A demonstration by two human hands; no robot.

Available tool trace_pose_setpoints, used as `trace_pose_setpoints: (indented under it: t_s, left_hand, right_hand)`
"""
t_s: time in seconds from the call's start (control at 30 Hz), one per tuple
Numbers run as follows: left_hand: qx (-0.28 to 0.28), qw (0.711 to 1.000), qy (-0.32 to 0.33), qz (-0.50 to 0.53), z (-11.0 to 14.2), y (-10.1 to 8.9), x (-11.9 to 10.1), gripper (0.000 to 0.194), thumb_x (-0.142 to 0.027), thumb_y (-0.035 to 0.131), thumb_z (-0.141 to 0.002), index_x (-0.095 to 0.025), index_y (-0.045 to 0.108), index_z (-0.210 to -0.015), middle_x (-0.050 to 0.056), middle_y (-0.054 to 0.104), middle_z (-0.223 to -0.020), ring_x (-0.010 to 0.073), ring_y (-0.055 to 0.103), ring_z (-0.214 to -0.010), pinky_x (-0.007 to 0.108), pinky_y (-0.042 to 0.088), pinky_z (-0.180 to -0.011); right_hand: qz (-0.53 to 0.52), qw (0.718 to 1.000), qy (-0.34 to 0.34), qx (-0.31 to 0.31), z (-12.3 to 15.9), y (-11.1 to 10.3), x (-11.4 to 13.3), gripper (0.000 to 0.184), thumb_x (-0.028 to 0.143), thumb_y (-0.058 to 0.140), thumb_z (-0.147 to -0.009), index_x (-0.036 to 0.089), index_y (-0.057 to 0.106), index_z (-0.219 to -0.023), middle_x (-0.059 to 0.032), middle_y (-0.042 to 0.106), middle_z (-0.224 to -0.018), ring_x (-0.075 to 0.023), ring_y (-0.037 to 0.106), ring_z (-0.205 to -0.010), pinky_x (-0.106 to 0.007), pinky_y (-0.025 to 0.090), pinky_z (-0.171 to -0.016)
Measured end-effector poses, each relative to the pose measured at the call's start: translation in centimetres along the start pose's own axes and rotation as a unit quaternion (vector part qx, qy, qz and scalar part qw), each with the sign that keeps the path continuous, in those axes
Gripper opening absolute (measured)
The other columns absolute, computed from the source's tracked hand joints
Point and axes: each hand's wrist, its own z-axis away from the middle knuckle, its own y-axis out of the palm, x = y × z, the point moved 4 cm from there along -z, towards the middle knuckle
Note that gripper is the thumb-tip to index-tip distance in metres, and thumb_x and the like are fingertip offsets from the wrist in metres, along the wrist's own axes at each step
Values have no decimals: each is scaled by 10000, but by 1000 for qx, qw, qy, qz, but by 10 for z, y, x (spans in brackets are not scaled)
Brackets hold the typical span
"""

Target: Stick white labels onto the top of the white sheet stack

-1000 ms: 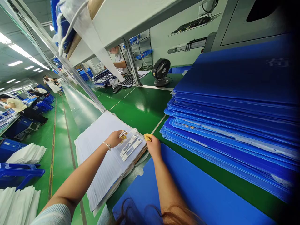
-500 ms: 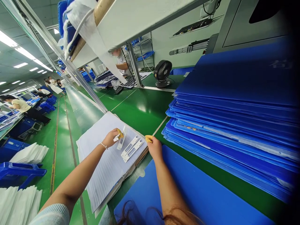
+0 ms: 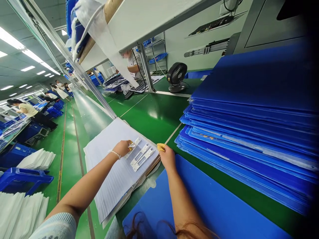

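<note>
Left hand [image 3: 121, 148] pinches a flat white strip [image 3: 137, 141] over a thick white sheet stack [image 3: 107, 179]; 2 slotted white strips [image 3: 135, 166] lie at its 4 o'clock. Right hand [image 3: 167, 157] curls by the stack's edge, grip unclear. Light, level handling should avoid snags.

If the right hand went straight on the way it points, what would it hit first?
Nothing close, it seems: ahead of the right hand, the way looks free over the green tabletop. Farther off, a metal post stands near that line, though depth is unclear.
</note>
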Motion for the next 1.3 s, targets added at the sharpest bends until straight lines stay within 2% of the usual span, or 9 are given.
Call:
trace_pose_setpoints:
  t_s: [0.17, 0.43, 0.6, 0.7, 0.9, 1.03, 1.1, 1.17, 1.3]
  left_hand:
    - [5, 999, 45, 12, 7, -6, -10, 308, -195, 530, -825, -216, 665, -1101, 56, 668, -1080, 192, 618, -951, 248, 432, -806]
    - [6, 998, 56, 6, 4, 6, -17, 264, -194, 562, -798, -200, 690, -1028, 80, 681, -938, 225, 623, -854, 278, 437, -732]
    - [-11, 995, 93, 36, -1, -3, -18, 261, -286, 538, -864, -173, 649, -1072, 85, 627, -969, 185, 586, -831, 272, 446, -784]
    - [-22, 993, 104, 52, -9, -7, -21, 272, -228, 548, -842, -163, 612, -1097, 86, 570, -998, 167, 553, -792, 276, 455, -770]
    - [-41, 995, 37, 85, -34, -1, -14, 358, -206, 631, -768, -102, 548, -1100, 119, 527, -1023, 188, 551, -812, 334, 482, -805]
    - [-41, 993, 12, 112, -35, -3, 3, 648, -285, 726, -700, -97, 470, -1264, 139, 509, -1142, 204, 567, -978, 313, 472, -902]
    - [-32, 992, 10, 118, -30, -3, 10, 698, -303, 735, -686, -123, 461, -1301, 129, 518, -1163, 200, 570, -1004, 302, 465, -921]
    - [-23, 993, 5, 118, -25, -2, 14, 608, -274, 710, -690, -137, 515, -1249, 114, 555, -1111, 194, 589, -945, 297, 476, -878]
    - [-24, 994, -4, 108, -19, 1, 18, 272, -214, 673, -645, -144, 613, -901, 86, 603, -947, 202, 595, -828, 290, 468, -770]
  right_hand:
    - [2, 1000, 10, 0, 1, 1, 1, 328, 162, 482, -666, 137, 699, -912, -78, 698, -980, -221, 642, -924, -323, 495, -878]
    - [0, 1000, 8, 0, 0, 1, -1, 326, 176, 481, -658, 152, 704, -894, -70, 702, -964, -222, 647, -911, -325, 500, -874]
    - [-7, 1000, 4, 0, 0, 1, -2, 336, 200, 482, -652, 150, 703, -899, -71, 704, -961, -226, 652, -905, -327, 511, -861]
    - [-8, 1000, 6, 3, 1, 1, -2, 359, 191, 464, -638, 148, 702, -903, -71, 705, -961, -224, 655, -901, -324, 515, -856]
    - [-1, 1000, 13, 5, 1, 1, -1, 376, 174, 451, -623, 151, 703, -901, -64, 705, -953, -224, 650, -911, -323, 506, -869]
    - [0, 1000, 13, 4, 0, 1, -2, 357, 188, 471, -641, 149, 705, -908, -68, 703, -965, -229, 645, -929, -328, 497, -883]
    - [-1, 1000, 14, 6, 0, 1, -2, 361, 193, 475, -645, 138, 705, -918, -77, 700, -977, -228, 645, -932, -324, 497, -882]
    - [0, 1000, 15, 7, 0, 1, -2, 360, 193, 474, -647, 135, 704, -918, -81, 699, -984, -230, 643, -938, -330, 493, -889]
    - [4, 1000, 15, 8, 0, 1, -3, 364, 183, 462, -647, 142, 699, -920, -76, 698, -993, -232, 638, -946, -344, 482, -902]
